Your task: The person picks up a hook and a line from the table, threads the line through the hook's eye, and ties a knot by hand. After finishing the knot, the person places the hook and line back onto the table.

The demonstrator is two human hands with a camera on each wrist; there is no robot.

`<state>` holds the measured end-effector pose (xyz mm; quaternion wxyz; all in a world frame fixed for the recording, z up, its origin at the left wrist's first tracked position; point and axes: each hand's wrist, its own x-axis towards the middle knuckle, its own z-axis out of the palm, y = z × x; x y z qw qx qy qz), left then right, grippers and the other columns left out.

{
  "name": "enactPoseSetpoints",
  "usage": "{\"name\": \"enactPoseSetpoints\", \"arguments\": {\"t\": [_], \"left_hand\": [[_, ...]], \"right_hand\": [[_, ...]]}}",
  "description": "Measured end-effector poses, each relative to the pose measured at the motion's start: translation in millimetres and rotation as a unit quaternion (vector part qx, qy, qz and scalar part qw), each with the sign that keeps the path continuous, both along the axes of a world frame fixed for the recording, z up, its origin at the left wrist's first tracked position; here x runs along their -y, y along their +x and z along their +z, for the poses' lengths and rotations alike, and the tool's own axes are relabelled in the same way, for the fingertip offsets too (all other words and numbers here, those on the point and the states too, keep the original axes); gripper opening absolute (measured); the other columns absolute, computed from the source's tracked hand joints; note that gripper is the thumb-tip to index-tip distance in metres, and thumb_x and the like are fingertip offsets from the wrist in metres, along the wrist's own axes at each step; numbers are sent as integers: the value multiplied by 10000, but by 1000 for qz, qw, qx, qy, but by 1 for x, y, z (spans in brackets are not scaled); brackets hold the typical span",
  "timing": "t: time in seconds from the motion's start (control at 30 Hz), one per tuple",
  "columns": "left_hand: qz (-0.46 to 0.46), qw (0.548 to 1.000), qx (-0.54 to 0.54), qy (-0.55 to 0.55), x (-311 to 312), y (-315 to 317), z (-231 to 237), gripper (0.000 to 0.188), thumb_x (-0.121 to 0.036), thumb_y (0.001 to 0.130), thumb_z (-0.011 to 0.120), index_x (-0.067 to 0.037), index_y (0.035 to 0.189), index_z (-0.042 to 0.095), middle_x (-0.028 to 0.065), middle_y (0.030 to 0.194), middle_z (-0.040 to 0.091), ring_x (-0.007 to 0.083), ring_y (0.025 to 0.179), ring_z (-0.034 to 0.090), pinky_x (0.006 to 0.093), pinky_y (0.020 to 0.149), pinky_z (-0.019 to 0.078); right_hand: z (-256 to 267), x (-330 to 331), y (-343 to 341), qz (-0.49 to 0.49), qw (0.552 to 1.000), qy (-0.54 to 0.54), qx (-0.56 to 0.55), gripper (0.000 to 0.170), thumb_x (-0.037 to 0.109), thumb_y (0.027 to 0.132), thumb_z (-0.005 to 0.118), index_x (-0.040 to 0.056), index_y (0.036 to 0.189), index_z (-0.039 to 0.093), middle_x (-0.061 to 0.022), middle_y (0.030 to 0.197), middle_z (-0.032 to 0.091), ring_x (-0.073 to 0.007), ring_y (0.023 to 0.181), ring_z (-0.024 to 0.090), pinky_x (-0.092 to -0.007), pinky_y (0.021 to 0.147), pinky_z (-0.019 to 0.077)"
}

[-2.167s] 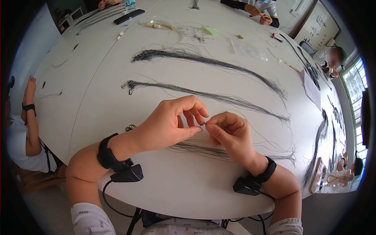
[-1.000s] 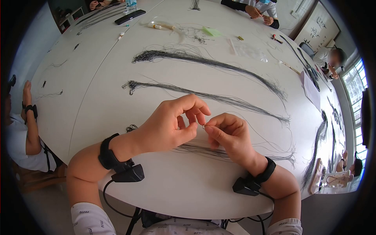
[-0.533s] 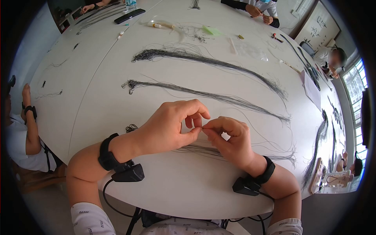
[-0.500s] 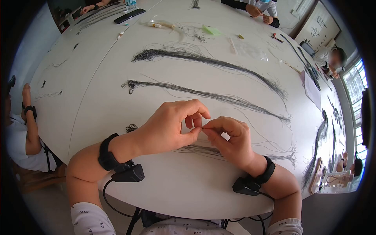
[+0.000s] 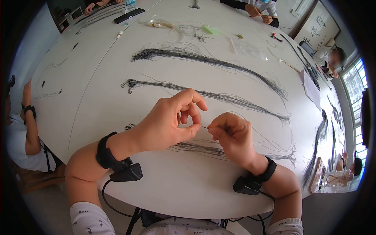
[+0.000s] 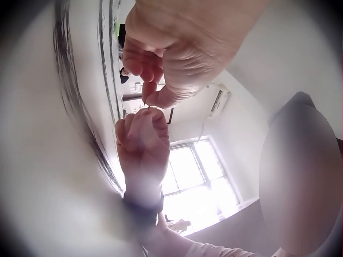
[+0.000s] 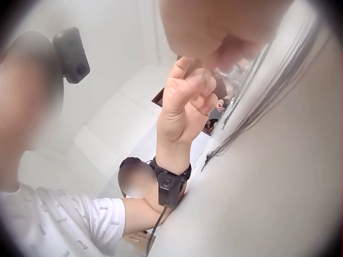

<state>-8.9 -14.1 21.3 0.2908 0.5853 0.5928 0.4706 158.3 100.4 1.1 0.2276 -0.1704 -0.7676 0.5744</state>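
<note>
Above the table, my left hand [image 5: 168, 119] and right hand [image 5: 235, 135] meet at the fingertips. Between them shows a tiny thin dark fishing hook [image 5: 204, 127], mostly hidden by the fingers. The left thumb and a finger behind it pinch one end, while the left index finger arches free above. My right thumb and index finger pinch the other end. In the left wrist view a short dark sliver [image 6: 148, 107] bridges the two hands. Beneath them lies a bundle of dark fishing lines [image 5: 199, 149], its hooks [image 5: 130, 126] poking out behind the left forearm.
Two more bundles of hooked lines, a middle one [image 5: 203, 94] and a thicker far one [image 5: 207, 60], stretch across the white table [image 5: 176, 188]. Farther off are a clear plastic bag [image 5: 250, 51], a green paper [image 5: 211, 30] and a black case [image 5: 129, 16]. Other people sit around the table.
Half a second ago the fingertips touched; now a small gap shows the dark sliver between them. The left hand has risen slightly and its index finger has lifted; the right fingers have curled in more.
</note>
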Motion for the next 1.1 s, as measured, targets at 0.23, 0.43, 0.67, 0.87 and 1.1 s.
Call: {"name": "enactPoseSetpoints", "arguments": {"t": [0.23,0.43,0.67,0.87,1.1], "left_hand": [[1,993,94,-65,-2,-6,0,236,-41,775,616,-61,974,490,-23,729,595,53,660,462,223,597,377],[-10,987,134,-85,-3,-11,-4,224,-42,803,625,-77,977,487,-28,803,562,42,725,489,193,634,419],[-34,985,150,-76,-4,-9,-8,197,-88,798,622,-37,962,525,10,777,627,69,748,563,223,660,422],[-12,985,137,-108,-4,-7,2,116,-55,804,625,-42,920,618,16,842,643,62,755,573,212,608,455],[-8,999,28,-39,-2,-3,-1,72,-66,794,668,-70,866,663,-12,801,645,40,727,569,183,573,427]], "right_hand": [[-3,-2,-1,1,999,33,11,56,-45,789,592,-1,824,599,-50,676,601,-84,579,534,-228,521,429],[5,2,-5,-8,996,87,-26,102,-27,775,630,17,867,618,-32,719,595,-80,559,512,-217,460,383],[-9,-4,-3,38,992,107,-49,136,-1,798,646,11,930,619,-36,722,593,-61,564,516,-204,469,401],[4,-2,-1,28,986,-161,21,135,105,877,604,-24,914,602,-37,728,591,-59,583,530,-194,495,434],[4,-6,-1,55,970,-229,64,182,167,893,599,-14,915,604,-38,719,591,-68,571,542,-187,485,424]]}}
